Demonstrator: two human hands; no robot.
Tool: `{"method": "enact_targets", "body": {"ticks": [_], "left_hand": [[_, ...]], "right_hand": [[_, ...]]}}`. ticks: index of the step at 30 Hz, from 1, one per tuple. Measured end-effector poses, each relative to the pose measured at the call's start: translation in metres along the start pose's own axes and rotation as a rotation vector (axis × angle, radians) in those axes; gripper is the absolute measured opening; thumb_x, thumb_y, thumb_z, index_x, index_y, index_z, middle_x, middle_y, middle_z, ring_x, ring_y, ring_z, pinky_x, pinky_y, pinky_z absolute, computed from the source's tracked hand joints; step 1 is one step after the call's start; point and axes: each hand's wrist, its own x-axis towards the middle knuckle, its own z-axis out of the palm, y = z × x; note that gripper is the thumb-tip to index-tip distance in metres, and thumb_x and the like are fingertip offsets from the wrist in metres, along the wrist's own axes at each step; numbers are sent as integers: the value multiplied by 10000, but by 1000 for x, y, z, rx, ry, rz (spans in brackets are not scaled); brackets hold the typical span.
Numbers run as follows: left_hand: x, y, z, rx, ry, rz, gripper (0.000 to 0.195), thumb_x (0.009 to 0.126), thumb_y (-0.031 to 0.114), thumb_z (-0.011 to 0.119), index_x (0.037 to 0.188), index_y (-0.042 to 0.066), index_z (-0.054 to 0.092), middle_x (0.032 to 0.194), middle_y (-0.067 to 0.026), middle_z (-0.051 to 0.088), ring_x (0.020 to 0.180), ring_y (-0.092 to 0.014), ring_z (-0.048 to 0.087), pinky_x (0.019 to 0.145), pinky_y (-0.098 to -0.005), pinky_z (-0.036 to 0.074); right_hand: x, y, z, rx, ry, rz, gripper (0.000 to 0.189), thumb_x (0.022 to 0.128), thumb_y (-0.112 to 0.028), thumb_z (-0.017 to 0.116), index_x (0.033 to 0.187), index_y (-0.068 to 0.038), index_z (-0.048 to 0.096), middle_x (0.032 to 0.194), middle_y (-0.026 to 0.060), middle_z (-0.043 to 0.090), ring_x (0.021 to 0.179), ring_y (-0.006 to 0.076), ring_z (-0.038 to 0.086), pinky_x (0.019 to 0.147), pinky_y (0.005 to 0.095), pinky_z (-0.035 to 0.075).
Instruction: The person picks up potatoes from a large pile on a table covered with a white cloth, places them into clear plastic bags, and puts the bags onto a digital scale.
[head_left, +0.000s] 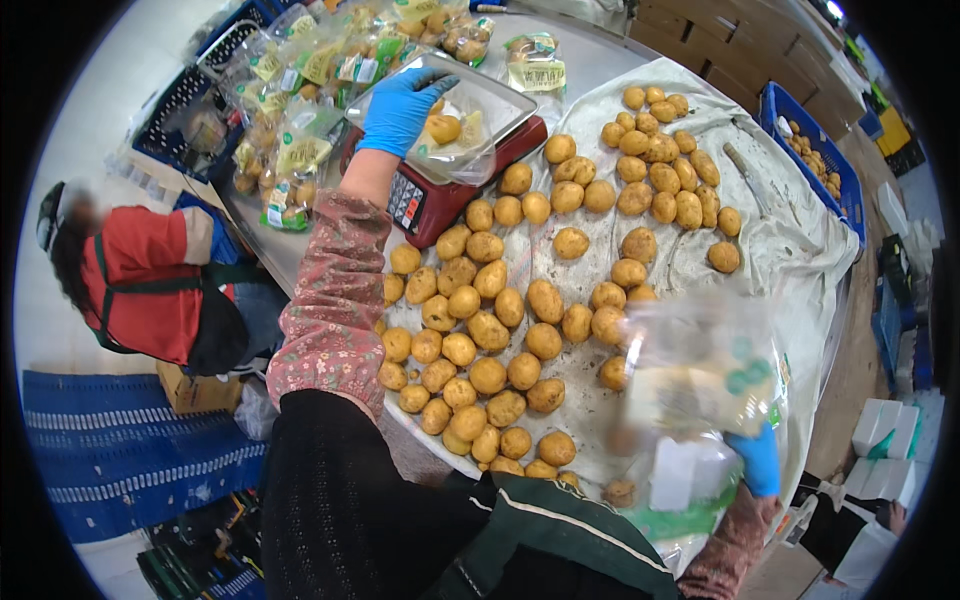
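Note:
My left hand (397, 109), in a blue glove with dark-stained fingertips, is over the metal pan (517, 109) of a red digital scale (420, 214). Under it lies a clear plastic bag (469, 161) with a few potatoes (444, 129) inside; whether my fingers grip it cannot be made out. Low on the right, my gloved right hand (757, 457) holds a clear printed plastic bag (697, 367), blurred, its fingers mostly hidden behind the film. Another bag with a white label (679, 480) is beside that hand. Many loose potatoes (487, 330) are spread between my hands.
A white cloth (787, 300) covers the table under the potatoes. A knife (742, 176) lies on it. Filled potato bags (300, 142) are heaped beyond the scale, with one (535, 64) apart. A blue crate (814, 161) holds potatoes at right. A person in red (150, 277) is at left.

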Motion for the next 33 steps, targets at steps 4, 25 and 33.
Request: {"method": "enact_targets", "body": {"ticks": [4, 25, 33], "left_hand": [[-41, 16, -19, 105, 132, -2, 383, 914, 286, 634, 1231, 73, 609, 942, 5, 649, 803, -66, 556, 735, -232, 471], [-321, 16, -34, -535, 577, -744, 321, 885, 185, 608, 1175, 46, 591, 969, -49, 617, 752, -93, 543, 644, -235, 465], [-215, 29, 17, -21, 265, -379, 776, 740, 122, 736, 1412, 93, 348, 1343, -171, 396, 942, -215, 564, 826, -308, 506]], "right_hand": [[-85, 67, -90, -96, 180, 111, 507, 689, -53, 704, 1177, 5, 577, 1031, 69, 650, 928, 165, 607, 825, 286, 483], [-110, 120, -12, -329, 28, 416, 687, 664, -116, 747, 1282, 29, 485, 1138, 131, 593, 1013, 209, 577, 857, 323, 479], [-114, 137, -18, -340, 17, 543, 728, 657, -136, 760, 1301, 36, 468, 1156, 143, 584, 1031, 222, 571, 868, 332, 476]]}}
